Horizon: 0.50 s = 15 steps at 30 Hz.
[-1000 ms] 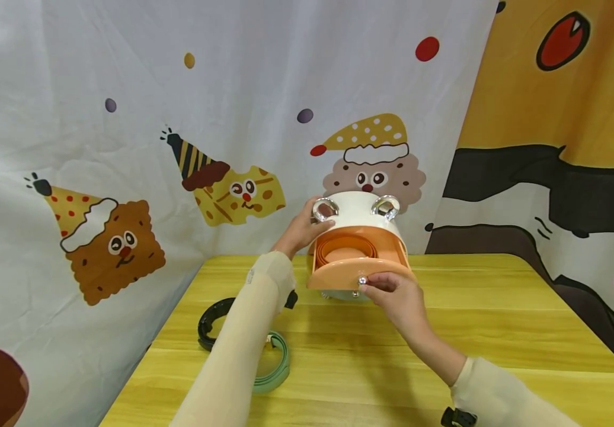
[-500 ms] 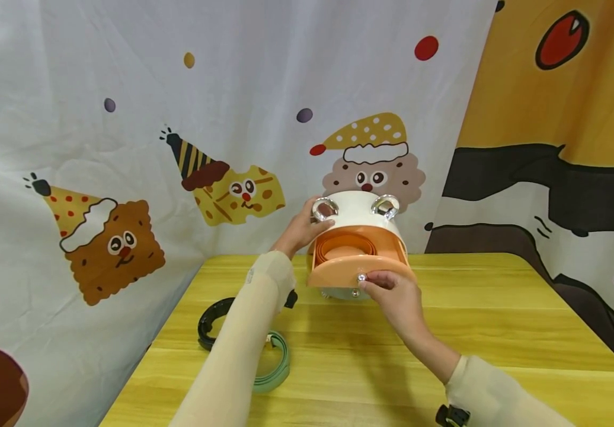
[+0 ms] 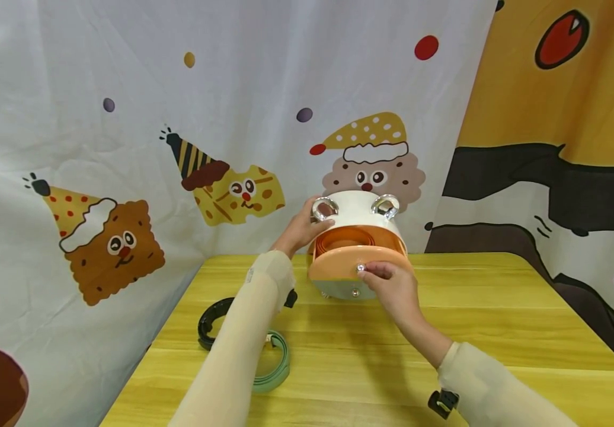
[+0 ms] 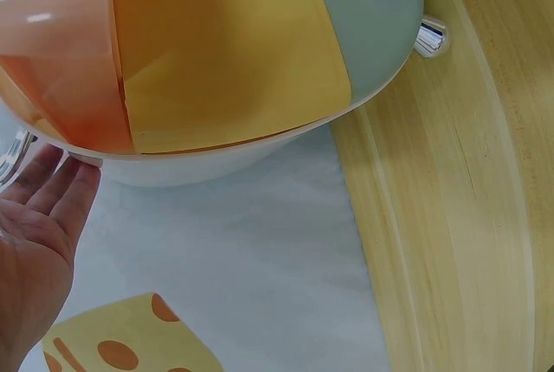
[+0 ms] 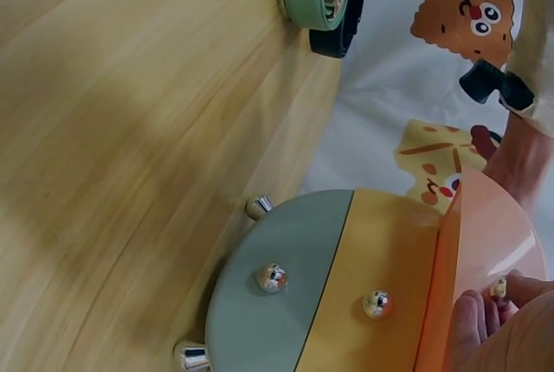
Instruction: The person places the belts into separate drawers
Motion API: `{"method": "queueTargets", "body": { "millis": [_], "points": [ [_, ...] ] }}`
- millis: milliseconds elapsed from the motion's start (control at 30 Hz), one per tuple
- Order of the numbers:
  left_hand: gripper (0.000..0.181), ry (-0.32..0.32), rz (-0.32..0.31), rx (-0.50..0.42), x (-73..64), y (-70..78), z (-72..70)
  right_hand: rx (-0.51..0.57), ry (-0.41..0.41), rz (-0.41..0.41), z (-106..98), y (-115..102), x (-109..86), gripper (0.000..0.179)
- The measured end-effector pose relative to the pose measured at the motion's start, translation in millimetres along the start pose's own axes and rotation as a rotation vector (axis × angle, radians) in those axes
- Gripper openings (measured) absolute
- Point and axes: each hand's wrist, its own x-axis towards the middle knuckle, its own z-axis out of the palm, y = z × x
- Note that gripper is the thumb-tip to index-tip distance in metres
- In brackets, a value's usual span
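Note:
A small drawer organizer (image 3: 357,209) with a white shell and silver ring ears stands at the table's far side. Its orange top drawer (image 3: 333,267) is pulled partly out, and a coiled orange belt (image 3: 333,238) lies inside. With thumb and fingers my right hand (image 3: 399,293) pinches that drawer's silver knob (image 3: 360,268). My left hand (image 3: 300,231) holds the shell's upper left side by the ear, thumb in front. Below, the yellow drawer (image 5: 363,268) and the green drawer (image 5: 260,311) are closed, each with a round silver knob.
On the wooden table (image 3: 333,379), left of the organizer, lie a coiled green belt (image 3: 281,370) and a coiled black belt (image 3: 205,323), partly behind my left sleeve. A printed cloth (image 3: 253,71) with cartoon snacks hangs right behind the table.
My right hand has moved away from me and slightly upward, sliding the orange drawer inward, so less of the orange belt shows. The left hand stays in place on the organizer.

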Motion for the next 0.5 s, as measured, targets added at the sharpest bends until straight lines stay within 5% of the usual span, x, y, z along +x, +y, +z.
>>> {"method": "queueTargets", "body": {
  "millis": [500],
  "points": [
    [0.081,-0.009,-0.008,0.008,-1.0,0.9,-0.6,0.056,0.007,0.032,9,1,20.4,0.022]
  ]
}}
